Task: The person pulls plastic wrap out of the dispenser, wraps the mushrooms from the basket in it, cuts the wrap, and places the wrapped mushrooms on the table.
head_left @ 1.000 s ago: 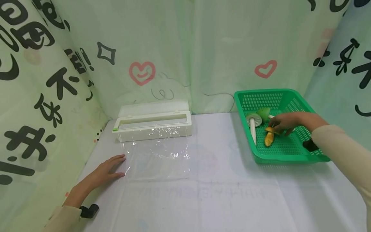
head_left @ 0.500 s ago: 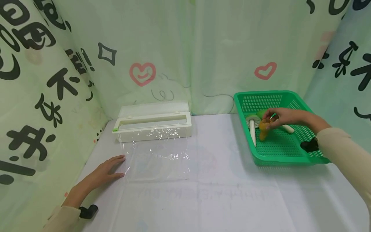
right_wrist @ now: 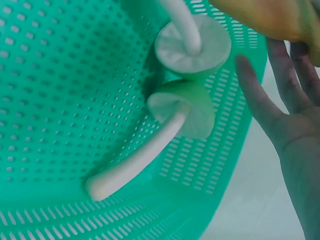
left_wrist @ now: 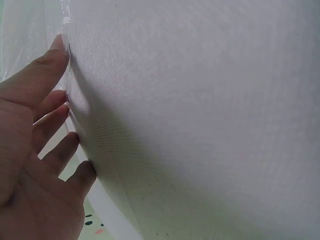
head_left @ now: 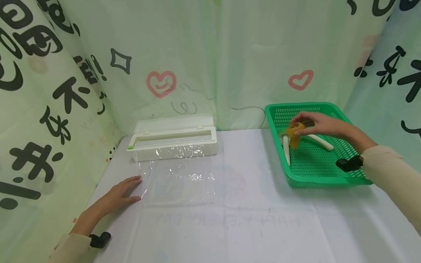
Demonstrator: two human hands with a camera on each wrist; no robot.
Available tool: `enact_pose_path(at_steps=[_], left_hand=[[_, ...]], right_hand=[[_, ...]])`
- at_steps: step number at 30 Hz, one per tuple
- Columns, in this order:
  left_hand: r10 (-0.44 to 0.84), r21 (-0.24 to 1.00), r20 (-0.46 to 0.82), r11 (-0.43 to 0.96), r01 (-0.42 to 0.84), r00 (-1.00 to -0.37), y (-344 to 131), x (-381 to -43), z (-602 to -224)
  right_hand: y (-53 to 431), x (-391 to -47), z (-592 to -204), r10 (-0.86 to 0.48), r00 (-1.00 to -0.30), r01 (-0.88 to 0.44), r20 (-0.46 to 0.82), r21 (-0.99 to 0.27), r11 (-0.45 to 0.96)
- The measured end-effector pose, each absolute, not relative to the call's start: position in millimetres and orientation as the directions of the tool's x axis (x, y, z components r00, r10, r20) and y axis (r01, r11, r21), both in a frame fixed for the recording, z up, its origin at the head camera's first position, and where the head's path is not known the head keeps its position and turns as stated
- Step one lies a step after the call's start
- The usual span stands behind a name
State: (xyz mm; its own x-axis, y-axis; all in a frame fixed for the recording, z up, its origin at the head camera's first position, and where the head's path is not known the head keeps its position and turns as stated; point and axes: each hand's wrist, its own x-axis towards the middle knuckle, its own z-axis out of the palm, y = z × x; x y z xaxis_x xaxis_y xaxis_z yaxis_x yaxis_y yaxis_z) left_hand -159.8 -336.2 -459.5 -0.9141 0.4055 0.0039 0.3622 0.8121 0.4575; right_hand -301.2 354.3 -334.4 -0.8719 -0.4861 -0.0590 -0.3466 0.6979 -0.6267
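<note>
Well, right hand (head_left: 323,126): over the back-left part of the green basket (head_left: 329,179), thumb and fingers pinching a yellow-brown mushroom; from the wrist side I see some fingers behind it, a gap between them.
Yellow-brown mushroom (head_left: 292,140): in that pinch, above the green-capped pair, its stem end hanging down; its cap is partly covered by the fingers.
Left hand (head_left: 116,195): by the table's left edge, fingers loosely straight and spread, thumb well apart, tips touching the left edge of the clear film.
Clear film (head_left: 179,188): drawn out of the white box toward the table's front edge, flat and shiny with small creases.
White box (head_left: 174,149): along the table's back edge, left of the middle, lid tipped up behind, a green tab at its left end.
Green basket: at the table's back-right corner.
Green-capped mushrooms (right_wrist: 202,107): two, in the basket's back-left corner, caps touching or nearly so; one white stem runs along the left wall, the other slants toward the right side.
Table (head_left: 250,237): covered in white cloth.
Wrists: a black device (head_left: 100,240) on each, below cream sleeves.
</note>
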Motion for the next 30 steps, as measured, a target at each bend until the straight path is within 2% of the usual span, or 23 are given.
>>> enact_pose_path(at_steps=[7, 30], left_hand=[[0.405, 0.456, 0.019, 0.810, 0.368, -0.914, -335.6, -160.7, -459.4], [0.435, 0.422, 0.073, 0.802, 0.423, -0.897, -337.3, -158.8, -460.5]], right_hand=[[345.2, -303.1, -326.5, -0.469, -0.883, -0.363, 0.001, -0.635, 0.682], [312.9, -296.7, -312.0, -0.544, -0.839, -0.451, -0.009, -0.548, 0.704]])
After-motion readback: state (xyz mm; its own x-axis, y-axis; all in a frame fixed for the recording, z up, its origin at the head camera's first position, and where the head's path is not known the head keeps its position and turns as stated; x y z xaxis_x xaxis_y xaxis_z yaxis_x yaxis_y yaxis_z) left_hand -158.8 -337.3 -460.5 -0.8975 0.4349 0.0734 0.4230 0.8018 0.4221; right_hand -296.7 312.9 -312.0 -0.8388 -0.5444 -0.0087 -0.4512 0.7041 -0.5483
